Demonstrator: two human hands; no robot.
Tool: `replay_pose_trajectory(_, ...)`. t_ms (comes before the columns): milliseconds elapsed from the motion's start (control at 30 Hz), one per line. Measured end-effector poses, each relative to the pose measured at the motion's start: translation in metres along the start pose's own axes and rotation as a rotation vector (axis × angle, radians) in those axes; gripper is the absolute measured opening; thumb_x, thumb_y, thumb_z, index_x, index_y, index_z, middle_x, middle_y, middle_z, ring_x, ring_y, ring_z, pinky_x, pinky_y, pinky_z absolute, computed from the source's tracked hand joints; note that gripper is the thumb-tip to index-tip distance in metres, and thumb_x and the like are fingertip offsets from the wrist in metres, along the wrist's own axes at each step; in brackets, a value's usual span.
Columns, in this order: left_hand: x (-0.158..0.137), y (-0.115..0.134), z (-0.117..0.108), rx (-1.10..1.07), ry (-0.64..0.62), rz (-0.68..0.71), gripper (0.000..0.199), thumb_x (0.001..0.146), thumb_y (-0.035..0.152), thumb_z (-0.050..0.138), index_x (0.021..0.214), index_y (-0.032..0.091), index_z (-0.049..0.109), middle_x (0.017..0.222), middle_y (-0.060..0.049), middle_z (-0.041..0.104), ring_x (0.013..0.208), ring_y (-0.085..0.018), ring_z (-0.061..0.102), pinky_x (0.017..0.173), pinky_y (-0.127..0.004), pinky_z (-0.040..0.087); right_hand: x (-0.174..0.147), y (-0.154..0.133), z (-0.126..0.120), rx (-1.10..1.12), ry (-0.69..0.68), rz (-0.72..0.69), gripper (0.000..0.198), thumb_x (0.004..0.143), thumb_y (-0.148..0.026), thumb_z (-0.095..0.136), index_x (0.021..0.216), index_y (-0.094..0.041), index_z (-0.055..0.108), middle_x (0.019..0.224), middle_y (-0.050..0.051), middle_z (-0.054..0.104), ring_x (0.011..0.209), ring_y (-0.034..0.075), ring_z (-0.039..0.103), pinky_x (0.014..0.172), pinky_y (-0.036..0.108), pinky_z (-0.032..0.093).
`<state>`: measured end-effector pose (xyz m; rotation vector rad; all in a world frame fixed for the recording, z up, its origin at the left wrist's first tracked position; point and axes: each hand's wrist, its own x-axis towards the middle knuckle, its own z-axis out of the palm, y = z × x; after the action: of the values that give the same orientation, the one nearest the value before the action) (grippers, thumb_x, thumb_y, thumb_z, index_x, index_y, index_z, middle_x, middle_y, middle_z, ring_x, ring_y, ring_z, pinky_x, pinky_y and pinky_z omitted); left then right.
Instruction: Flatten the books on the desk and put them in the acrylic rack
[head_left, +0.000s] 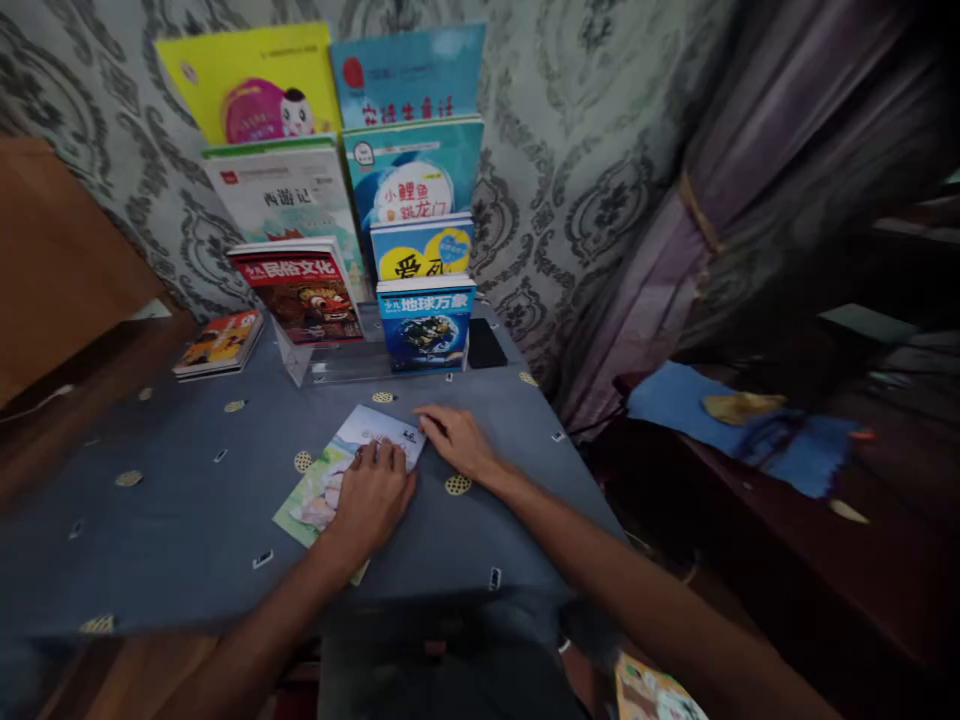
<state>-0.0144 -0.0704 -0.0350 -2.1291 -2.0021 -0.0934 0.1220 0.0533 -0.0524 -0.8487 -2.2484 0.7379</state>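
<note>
A thin picture book (327, 497) with a pale blue and green cover lies at a slant on the dark blue tablecloth. My left hand (375, 495) rests on top of it with the fingers laid across the cover, hiding part of the drawing. Beside the book's upper right corner is my right hand (459, 440). Its index finger stretches toward that corner, and whether it touches the edge I cannot tell. Nothing shows in the right hand's grasp.
A clear stand (341, 365) holds upright books in two columns, including a red-covered book (307, 300) and a blue-covered book (426, 325). A small stack of books (221, 342) lies left of it. A black flat object (486, 343) lies right. Beyond the table hangs a purple curtain (675, 230).
</note>
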Motion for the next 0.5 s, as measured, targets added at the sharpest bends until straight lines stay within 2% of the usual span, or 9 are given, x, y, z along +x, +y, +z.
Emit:
replay_pose_trajectory(100,-0.0017,0.0019,-0.0041,-0.013,-0.01,0.015,0.026,0.098,0.023,0.051,0.113,0.009,0.066,0.122,-0.02,0.067,0.116,-0.034,0.062,0.091,-0.045,0.055,-0.0009,0.0024,-0.0015,0.112,0.019,0.052,0.03,0.098,-0.023,0.048,0.117,-0.019,0.071,0.087,0.004,0.078,0.077,0.017,0.07,0.08,0.031,0.053)
replay_pose_trajectory(233,-0.003,0.002,-0.007,-0.013,-0.009,-0.003,0.026,0.098,0.022,0.048,0.114,0.009,0.066,0.122,-0.02,0.067,0.116,-0.033,0.063,0.091,-0.045,0.055,-0.0004,0.0037,-0.0011,0.202,0.035,0.067,0.03,0.098,-0.025,0.049,0.116,-0.019,0.072,0.083,0.003,0.078,0.074,0.016,0.07,0.075,0.029,0.052)
replay_pose_trajectory(500,-0.0052,0.0006,-0.0077,0.001,-0.026,0.013,0.03,0.1,0.025,0.048,0.121,0.009,0.063,0.13,-0.02,0.064,0.12,-0.034,0.06,0.093,-0.045,0.055,0.0001,0.0029,-0.0017,0.193,0.026,0.079,0.03,0.097,-0.023,0.049,0.115,-0.018,0.072,0.083,0.004,0.078,0.074,0.016,0.07,0.075,0.029,0.051)
